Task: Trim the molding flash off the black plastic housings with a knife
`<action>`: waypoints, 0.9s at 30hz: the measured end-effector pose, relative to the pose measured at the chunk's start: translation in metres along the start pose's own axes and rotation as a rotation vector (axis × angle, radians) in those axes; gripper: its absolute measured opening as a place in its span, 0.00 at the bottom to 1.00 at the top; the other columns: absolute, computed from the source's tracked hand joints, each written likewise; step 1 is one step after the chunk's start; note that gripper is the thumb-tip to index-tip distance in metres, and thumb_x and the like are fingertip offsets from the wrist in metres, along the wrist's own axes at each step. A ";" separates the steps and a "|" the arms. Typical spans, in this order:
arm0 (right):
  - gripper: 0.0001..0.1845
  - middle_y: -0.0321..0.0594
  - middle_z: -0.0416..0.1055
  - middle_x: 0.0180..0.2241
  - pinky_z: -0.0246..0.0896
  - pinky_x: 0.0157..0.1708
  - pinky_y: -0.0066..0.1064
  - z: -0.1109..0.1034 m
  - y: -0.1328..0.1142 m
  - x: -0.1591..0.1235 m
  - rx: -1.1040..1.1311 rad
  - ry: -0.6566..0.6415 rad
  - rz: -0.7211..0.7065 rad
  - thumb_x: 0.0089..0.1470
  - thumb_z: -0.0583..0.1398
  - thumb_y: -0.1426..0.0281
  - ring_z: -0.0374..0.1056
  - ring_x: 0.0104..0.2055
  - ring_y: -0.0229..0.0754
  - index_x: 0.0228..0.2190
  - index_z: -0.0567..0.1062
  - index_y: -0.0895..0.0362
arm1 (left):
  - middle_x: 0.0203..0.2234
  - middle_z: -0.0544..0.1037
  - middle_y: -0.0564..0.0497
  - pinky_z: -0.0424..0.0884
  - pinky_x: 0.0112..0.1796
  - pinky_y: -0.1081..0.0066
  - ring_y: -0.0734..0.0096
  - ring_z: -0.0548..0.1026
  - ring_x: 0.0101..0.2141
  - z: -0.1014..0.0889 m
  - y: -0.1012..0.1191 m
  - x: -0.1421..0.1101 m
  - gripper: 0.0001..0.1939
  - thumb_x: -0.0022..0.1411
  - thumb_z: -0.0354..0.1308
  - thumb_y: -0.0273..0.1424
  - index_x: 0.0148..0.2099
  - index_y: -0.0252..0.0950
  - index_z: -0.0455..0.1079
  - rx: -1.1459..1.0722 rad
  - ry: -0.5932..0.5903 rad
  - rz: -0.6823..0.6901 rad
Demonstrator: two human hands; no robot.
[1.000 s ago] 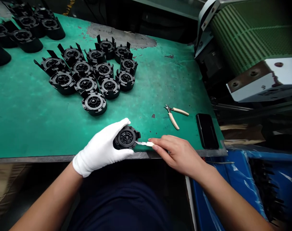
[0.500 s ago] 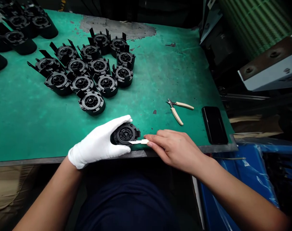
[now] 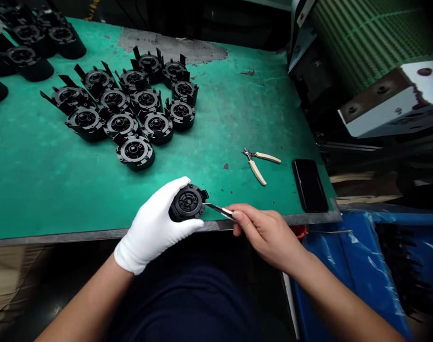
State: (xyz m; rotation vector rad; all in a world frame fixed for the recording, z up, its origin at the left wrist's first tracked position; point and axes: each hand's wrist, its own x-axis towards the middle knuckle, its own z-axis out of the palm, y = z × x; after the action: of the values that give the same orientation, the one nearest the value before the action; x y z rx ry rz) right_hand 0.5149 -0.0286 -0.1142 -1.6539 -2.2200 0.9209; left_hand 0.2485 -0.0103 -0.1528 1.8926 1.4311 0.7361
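My left hand (image 3: pixel 155 223), in a white glove, grips a round black plastic part (image 3: pixel 188 202) from its left side at the table's front edge. The part's ringed face, with small holes and tabs, points up toward me. My bare right hand (image 3: pixel 264 230) is closed around the pale handle of a small knife (image 3: pixel 221 211). Its thin blade reaches left, and the tip is at the right rim of the black part. Beyond my hands stand several similar black cylindrical parts (image 3: pixel 135 152) in a cluster.
Side cutters with cream handles (image 3: pixel 258 172) lie right of centre on the green table mat (image 3: pixel 216 142). A black phone (image 3: pixel 310 185) is by the right edge. More black parts (image 3: pixel 29 61) stand far left. Blue plastic-lined bins (image 3: pixel 344 270) and a metal machine (image 3: pixel 376 95) are at right.
The knife has turned, and its tip has moved from the part's lower front edge to its right rim. My left hand has tilted with the part and shifted slightly right.
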 end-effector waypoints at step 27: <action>0.21 0.44 0.79 0.46 0.72 0.45 0.39 0.024 -0.019 -0.006 -0.082 -0.136 -0.111 0.72 0.51 0.68 0.76 0.45 0.48 0.61 0.71 0.56 | 0.62 0.72 0.46 0.67 0.64 0.63 0.59 0.74 0.59 0.019 0.006 -0.015 0.46 0.55 0.71 0.51 0.68 0.37 0.61 0.077 0.186 0.016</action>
State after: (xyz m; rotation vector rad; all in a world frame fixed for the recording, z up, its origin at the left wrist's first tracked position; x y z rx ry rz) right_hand 0.4893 -0.0461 -0.1200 -1.5254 -2.4424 0.9524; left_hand 0.2627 -0.0292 -0.1616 1.9377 1.5797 0.8957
